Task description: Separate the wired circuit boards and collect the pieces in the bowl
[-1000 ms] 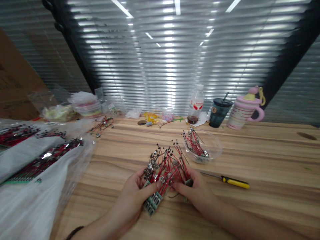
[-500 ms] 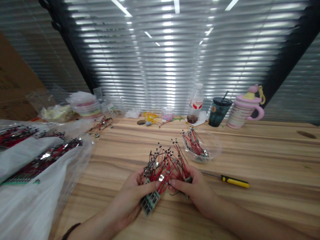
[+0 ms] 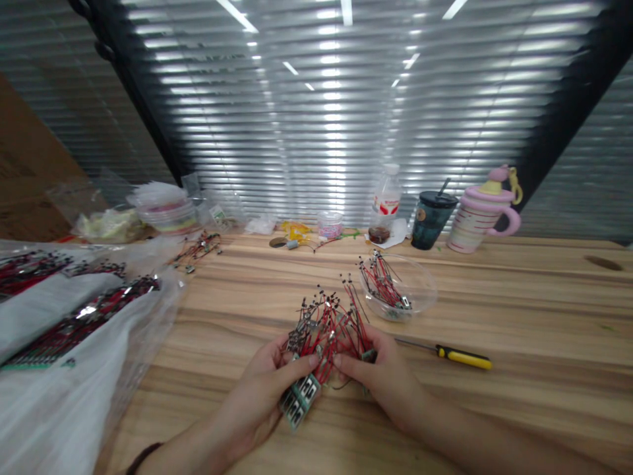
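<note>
A brown cardboard box [image 3: 30,165] stands at the far left, and slatted blinds [image 3: 326,119] span the back, light coming through between dark slanting frames. On the wood-grained tabletop [image 3: 227,290], white and clear plastic wrapping [image 3: 59,409] spreads across the left side, with rows of red-and-black wired parts [image 3: 93,316] lying in it. Behind it sit a bag of something pale yellow [image 3: 111,225] and a stack of clear round containers [image 3: 165,210], then a loose tangle of wires [image 3: 200,247], a yellow wrapper [image 3: 297,231] and a small pink tub [image 3: 330,226]. Further right stand a bottle [image 3: 386,206] with dark liquid at its bottom, a dark tumbler [image 3: 433,221] and a pink mug [image 3: 479,222].

Nearer, in the middle, the left hand [image 3: 277,373] comes in from the lower left, pinching green boards [image 3: 300,399] between thumb and curled fingers. Red and black wires [image 3: 329,323] fan upward from the bundle, between both hands. The right hand [image 3: 386,363] faces it, thumb bent inward, pinching part of the wires; the thumb tips are near each other. Just beyond is a clear bowl [image 3: 424,291] of similar wired pieces, and a yellow-and-black screwdriver [image 3: 465,357] lies to the right
</note>
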`<state>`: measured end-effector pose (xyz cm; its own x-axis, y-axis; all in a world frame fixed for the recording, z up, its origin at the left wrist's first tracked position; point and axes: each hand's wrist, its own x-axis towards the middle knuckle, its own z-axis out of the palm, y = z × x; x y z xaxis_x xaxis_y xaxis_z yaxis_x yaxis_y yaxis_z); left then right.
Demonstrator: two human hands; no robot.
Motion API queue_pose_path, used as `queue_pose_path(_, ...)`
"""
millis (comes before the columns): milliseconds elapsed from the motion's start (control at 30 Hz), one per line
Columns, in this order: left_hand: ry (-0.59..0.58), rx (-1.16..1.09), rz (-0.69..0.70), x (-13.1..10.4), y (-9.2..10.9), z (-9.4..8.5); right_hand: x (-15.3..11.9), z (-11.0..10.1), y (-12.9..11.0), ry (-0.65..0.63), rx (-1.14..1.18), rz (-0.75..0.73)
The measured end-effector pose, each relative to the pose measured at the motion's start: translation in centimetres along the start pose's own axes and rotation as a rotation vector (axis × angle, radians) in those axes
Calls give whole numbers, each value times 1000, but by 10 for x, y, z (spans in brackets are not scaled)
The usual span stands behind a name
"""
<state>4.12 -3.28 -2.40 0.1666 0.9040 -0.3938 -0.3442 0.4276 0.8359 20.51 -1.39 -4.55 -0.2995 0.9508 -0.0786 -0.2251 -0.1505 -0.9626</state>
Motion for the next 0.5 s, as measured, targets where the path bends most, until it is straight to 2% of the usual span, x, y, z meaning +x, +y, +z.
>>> queue_pose_path(233,76,-97,-49,-1,0,6,-3,5,1,154,-68,-20)
queue_pose_path(500,81,-69,4,-4,-5,12,1,8,3,101,-70,-69)
